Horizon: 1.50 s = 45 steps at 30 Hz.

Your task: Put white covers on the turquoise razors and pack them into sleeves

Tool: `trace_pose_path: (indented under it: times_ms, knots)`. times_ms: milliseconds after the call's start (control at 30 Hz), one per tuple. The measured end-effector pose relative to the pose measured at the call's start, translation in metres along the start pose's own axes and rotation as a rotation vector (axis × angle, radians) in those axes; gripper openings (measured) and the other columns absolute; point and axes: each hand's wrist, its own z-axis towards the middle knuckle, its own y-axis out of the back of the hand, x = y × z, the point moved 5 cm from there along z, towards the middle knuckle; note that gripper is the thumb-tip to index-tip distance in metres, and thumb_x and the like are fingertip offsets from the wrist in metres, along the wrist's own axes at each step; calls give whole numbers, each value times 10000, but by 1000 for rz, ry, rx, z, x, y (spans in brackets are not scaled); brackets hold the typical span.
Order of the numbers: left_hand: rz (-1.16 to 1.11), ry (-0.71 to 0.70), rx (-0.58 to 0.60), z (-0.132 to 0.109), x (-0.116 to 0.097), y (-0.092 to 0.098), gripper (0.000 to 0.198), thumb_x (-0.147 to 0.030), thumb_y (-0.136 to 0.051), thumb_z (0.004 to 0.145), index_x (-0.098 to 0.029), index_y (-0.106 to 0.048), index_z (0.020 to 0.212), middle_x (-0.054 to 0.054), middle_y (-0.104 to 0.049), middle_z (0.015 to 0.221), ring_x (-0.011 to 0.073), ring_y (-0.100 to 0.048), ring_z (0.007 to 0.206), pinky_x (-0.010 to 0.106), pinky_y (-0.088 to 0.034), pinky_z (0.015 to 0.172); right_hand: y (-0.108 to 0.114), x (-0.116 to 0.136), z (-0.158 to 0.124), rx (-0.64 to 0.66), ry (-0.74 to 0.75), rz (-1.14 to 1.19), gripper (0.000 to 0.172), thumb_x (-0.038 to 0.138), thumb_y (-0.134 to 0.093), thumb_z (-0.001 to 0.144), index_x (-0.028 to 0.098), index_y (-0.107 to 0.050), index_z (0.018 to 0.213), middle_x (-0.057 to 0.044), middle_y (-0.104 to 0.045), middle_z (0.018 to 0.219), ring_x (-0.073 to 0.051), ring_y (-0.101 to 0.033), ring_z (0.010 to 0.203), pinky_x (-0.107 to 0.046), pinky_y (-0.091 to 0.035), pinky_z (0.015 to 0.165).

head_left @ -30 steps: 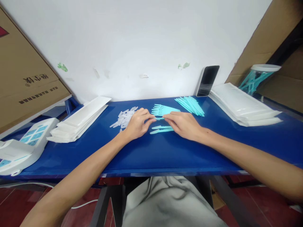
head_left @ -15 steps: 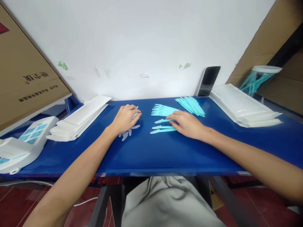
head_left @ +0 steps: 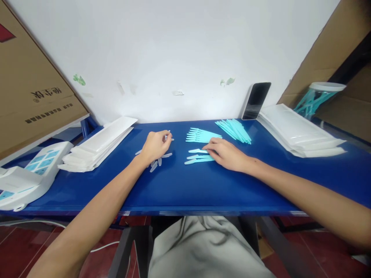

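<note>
My left hand (head_left: 155, 146) rests on a pile of small clear plastic caps (head_left: 158, 160) on the blue table (head_left: 203, 185), its fingers curled and pinching at a cap. My right hand (head_left: 227, 154) lies beside three turquoise razor-like sticks (head_left: 197, 156) laid in a short row, with its fingertips touching their right ends. Behind them sits a fanned group of turquoise sticks (head_left: 201, 135), and a second bunch of turquoise sticks (head_left: 233, 129) lies further right.
A stack of white pouches (head_left: 95, 146) lies at the left, a bigger white pouch stack (head_left: 298, 131) at the right. A phone (head_left: 256, 100) leans on the wall. A white sealing device (head_left: 26, 177) sits far left, a jar of turquoise sticks (head_left: 314, 98) far right. Cardboard boxes flank both sides.
My left hand let go of the turquoise stick held between both hands and moved left onto the clear caps. My right hand set that stick down with the two others.
</note>
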Motion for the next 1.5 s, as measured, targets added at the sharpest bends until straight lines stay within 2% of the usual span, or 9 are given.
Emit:
trace_pose_path:
  times_ms: [100,233,400,500,667,933,1233,1400,1500]
  knots:
    - [57,-45,10,0,5,0,371,-345,-437,976,-164,-753,909,60,-654,747,199,-582,669,331,-447,697,2,1,0,-10,12,21,372,234,-404,1018,176,-724,1198,-124,-674,1009,-271,-637,945,-398,-492,840]
    - [201,-134,105,-2,12,-9,401,-317,-459,927,-151,-764,1129,145,-597,1076,293,-560,961,458,-480,885,9,1,0,-64,-17,-13,372,270,-409,1021,182,-723,1200,-140,-680,1086,-294,-632,1009,-436,-497,896]
    - [217,-122,189,-5,16,-15,450,-365,-415,981,-163,-755,1196,161,-534,1216,308,-488,1044,532,-438,975,8,0,1,-46,1,-84,400,294,-398,1034,147,-677,1280,-155,-689,1228,-308,-621,1115,-459,-472,968]
    - [192,-148,217,-6,11,-15,440,-423,-414,1007,-215,-766,1170,153,-515,1269,324,-469,1100,543,-428,962,5,-1,2,2,9,-142,392,283,-392,1036,142,-698,1236,-151,-718,1193,-307,-644,1092,-444,-475,932]
    - [151,-226,258,-8,3,-20,383,-419,-449,1016,-246,-765,1144,135,-544,1245,317,-477,1126,509,-425,947,8,-5,3,4,0,-214,366,232,-405,1022,151,-726,1177,-127,-752,1017,-290,-670,948,-416,-478,842]
    - [130,-202,244,-6,5,-23,382,-448,-465,1012,-241,-760,1139,112,-629,1136,288,-504,1045,454,-423,912,7,-11,3,47,-32,-214,347,134,-469,966,150,-730,1194,-143,-759,1042,-306,-696,962,-395,-511,783]
    - [58,-213,241,-5,5,-25,342,-431,-479,1008,-226,-750,1037,99,-683,1033,275,-547,983,450,-416,920,0,-24,2,-61,-38,41,331,168,-442,971,165,-725,1143,-133,-658,1047,-266,-657,940,-399,-526,844]
    - [9,-274,232,-6,-4,-23,359,-396,-432,1029,-196,-729,1001,93,-701,1027,255,-573,973,431,-424,928,7,-19,1,-155,-37,35,298,212,-378,1003,173,-632,1154,-121,-600,1022,-266,-617,918,-414,-503,841]
    - [3,-255,204,-5,-9,-18,345,-376,-414,1040,-193,-706,1014,83,-722,971,255,-565,924,415,-435,873,11,-15,0,-154,-46,44,246,238,-343,1025,186,-546,1154,-118,-594,1033,-256,-594,887,-412,-491,830]
